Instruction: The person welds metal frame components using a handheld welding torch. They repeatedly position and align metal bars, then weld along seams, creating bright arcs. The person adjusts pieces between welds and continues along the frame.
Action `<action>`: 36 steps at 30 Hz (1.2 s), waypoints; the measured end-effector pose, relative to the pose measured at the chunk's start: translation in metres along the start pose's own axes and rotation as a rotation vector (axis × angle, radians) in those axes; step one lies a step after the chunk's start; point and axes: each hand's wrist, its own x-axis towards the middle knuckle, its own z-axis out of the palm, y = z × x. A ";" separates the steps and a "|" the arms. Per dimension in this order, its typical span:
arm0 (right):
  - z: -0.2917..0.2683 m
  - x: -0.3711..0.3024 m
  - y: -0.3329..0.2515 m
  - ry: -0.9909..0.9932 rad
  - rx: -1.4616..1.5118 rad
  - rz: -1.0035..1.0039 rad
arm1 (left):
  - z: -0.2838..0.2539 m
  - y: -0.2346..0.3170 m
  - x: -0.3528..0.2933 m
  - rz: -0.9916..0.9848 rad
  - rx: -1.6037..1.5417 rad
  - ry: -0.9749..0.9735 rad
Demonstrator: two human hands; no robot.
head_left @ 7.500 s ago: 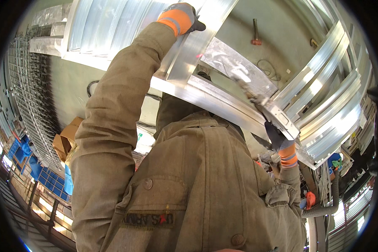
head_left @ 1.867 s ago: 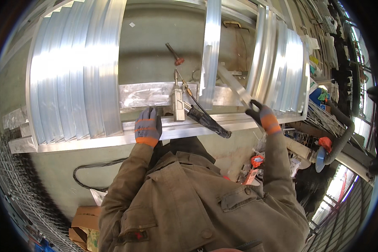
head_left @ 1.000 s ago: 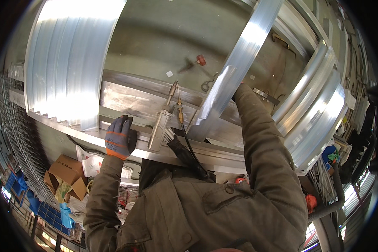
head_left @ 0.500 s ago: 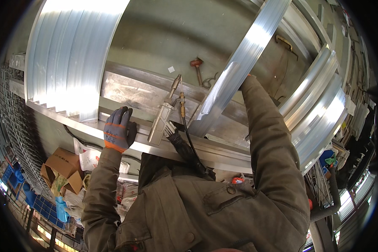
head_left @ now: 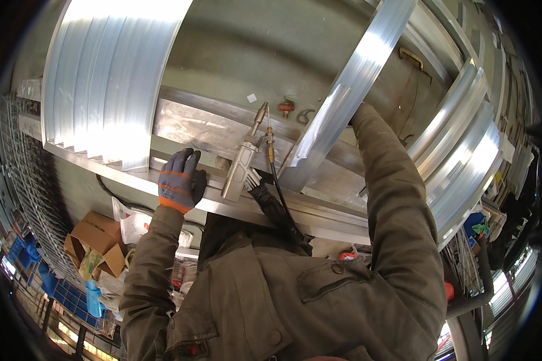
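Observation:
My left hand [head_left: 178,180], in a grey glove with an orange cuff, rests on the near aluminium rail [head_left: 295,219], its fingers lying forward over it. It holds nothing that I can see. Beside it, to the right, a metal hand tool [head_left: 241,168] with a long nozzle, brass fitting and black hose lies across the rail. My right arm [head_left: 391,168] reaches forward along a long ribbed aluminium strip [head_left: 349,90] that slants across the frame. The strip's edge and the sleeve hide nearly all of my right hand, so its fingers do not show.
Wide ribbed aluminium strips [head_left: 102,90] lie side by side at the left. More curved-looking profiles [head_left: 464,156] stand at the right. Beyond the beam [head_left: 205,123] are a brown mallet head [head_left: 286,108] and a yellow handle [head_left: 411,57]. A cardboard box [head_left: 96,240] stands below left.
My view has shifted slightly, so most things sit a little further right. The mallet head shows closer to the beam, and its handle is out of sight. Both hands stay in place.

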 end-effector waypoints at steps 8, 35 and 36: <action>0.026 -0.001 0.000 0.020 0.045 0.010 | 0.001 -0.004 -0.002 0.038 -0.025 -0.004; 0.392 -0.333 -0.027 1.163 0.956 -0.484 | -0.039 -0.021 0.030 0.109 -0.722 -0.158; 0.398 -0.330 -0.061 1.276 0.849 -0.540 | -0.048 -0.018 0.040 0.119 -0.824 -0.184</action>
